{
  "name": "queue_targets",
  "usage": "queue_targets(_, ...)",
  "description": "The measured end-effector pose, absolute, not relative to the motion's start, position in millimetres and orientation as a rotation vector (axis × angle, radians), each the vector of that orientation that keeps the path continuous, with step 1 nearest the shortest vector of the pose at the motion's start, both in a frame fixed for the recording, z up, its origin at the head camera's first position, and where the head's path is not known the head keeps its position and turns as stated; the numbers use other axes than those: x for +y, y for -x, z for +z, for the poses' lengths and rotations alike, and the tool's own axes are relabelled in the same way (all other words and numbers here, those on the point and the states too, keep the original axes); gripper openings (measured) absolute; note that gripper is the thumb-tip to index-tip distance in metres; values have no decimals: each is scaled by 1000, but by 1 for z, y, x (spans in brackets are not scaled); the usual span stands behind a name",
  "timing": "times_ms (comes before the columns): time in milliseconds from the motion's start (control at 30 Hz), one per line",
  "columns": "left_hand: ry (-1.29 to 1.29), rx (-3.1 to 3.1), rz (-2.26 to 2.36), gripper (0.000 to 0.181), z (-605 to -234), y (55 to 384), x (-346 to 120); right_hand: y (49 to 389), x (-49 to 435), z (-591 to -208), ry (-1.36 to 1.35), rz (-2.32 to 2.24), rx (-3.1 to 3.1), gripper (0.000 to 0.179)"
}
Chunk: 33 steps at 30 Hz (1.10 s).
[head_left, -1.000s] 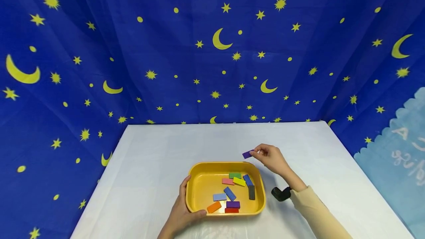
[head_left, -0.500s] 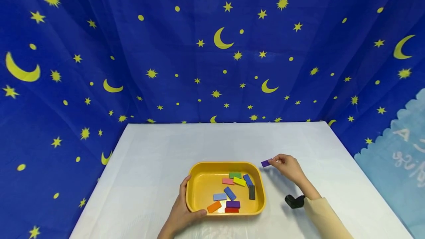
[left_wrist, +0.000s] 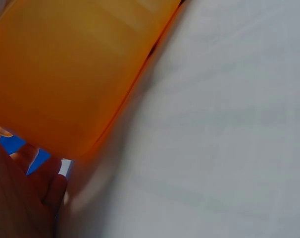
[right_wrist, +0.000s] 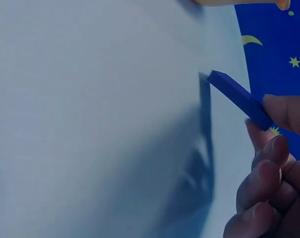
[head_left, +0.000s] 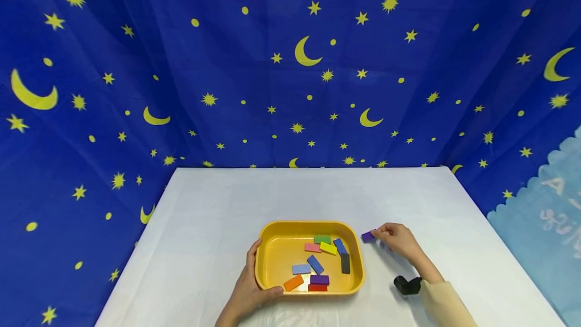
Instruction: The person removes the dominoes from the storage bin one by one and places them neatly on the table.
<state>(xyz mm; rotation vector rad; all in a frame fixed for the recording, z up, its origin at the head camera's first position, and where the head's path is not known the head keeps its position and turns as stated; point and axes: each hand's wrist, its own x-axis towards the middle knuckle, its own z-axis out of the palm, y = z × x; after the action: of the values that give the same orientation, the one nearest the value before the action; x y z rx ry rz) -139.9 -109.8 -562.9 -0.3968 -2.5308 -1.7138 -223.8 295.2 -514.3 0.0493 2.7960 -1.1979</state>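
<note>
Two hands are in play, and your left hand (head_left: 247, 294) sits nearest you, its fingers curled round the near-left rim of the yellow tray (head_left: 264, 271), thumb lying along the front edge; the left wrist view shows the tray's outer wall (left_wrist: 66, 74) close against those fingers (left_wrist: 48, 186). The tray rests flat on the white worktop (head_left: 218, 206). Inside it, nearest you, lie a red block (head_left: 317, 287) and a purple block (head_left: 320, 279) touching it, with an orange block (head_left: 293, 282) to their left. Further in sit two blue blocks (head_left: 314, 264) and a black block (head_left: 345, 263) against the right wall. At the far end are pink (head_left: 312, 248), yellow (head_left: 328, 248), green (head_left: 323, 239) and another blue (head_left: 339, 246). Your right hand (head_left: 399, 242) is out past the tray's right side, low over the worktop, a black wrist camera (head_left: 407, 285) strapped below it. Its fingers (right_wrist: 269, 163) pinch a small purple block (head_left: 368, 236) by one end; that block is just beside the tray's far-right corner, outside it. In the right wrist view the block (right_wrist: 236, 96) tilts, its free end down at or near the cloth; you cannot tell if it touches. Behind stands a blue star-and-moon backdrop (head_left: 290, 64).
</note>
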Motion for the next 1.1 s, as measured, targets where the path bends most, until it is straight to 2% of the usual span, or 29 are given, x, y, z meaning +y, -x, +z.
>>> queue_targets(633, 381, -2529, -1729, 115, -559, 142, -111, 222, 304, -527, -72, -1173, 2745, 23)
queue_targets(1100, 321, -2558, -1787, 113, -561, 139, -109, 219, 304, -531, -144, -1178, 2708, 29)
